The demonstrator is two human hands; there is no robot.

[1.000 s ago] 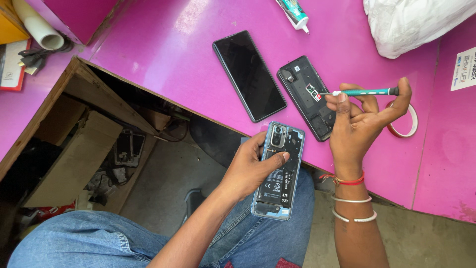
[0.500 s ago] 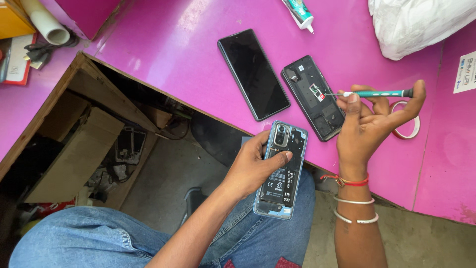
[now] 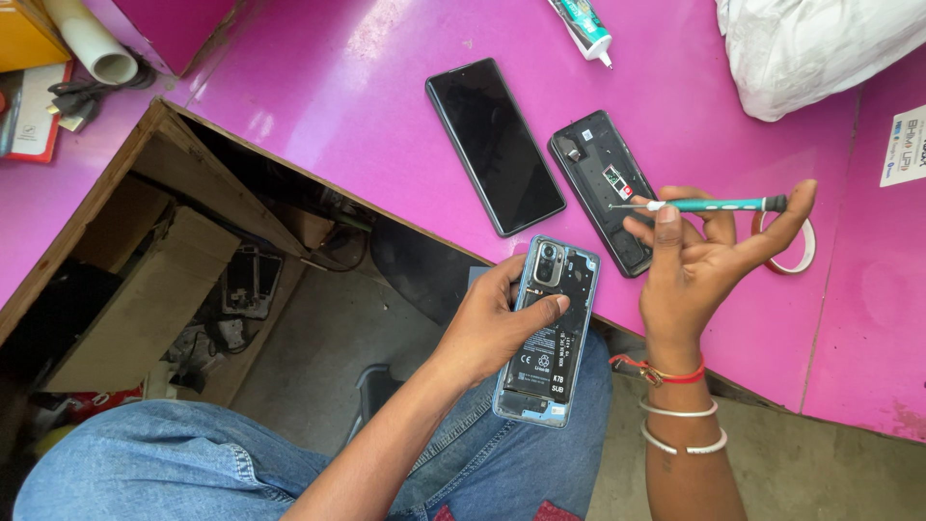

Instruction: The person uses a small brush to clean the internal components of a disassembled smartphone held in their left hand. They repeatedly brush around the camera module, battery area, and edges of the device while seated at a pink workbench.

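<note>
Left hand grips the opened phone over the lap, thumb pressed on its battery. Right hand pinches the teal precision screwdriver, tip above the black back cover on the tabletop. Advice: brace the phone steady, seat the tip square in the screw before turning.

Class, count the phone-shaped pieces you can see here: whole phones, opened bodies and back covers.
3: opened phone in left hand; black phone and back cover lying on pink table. More may hide in the drawer.
</note>
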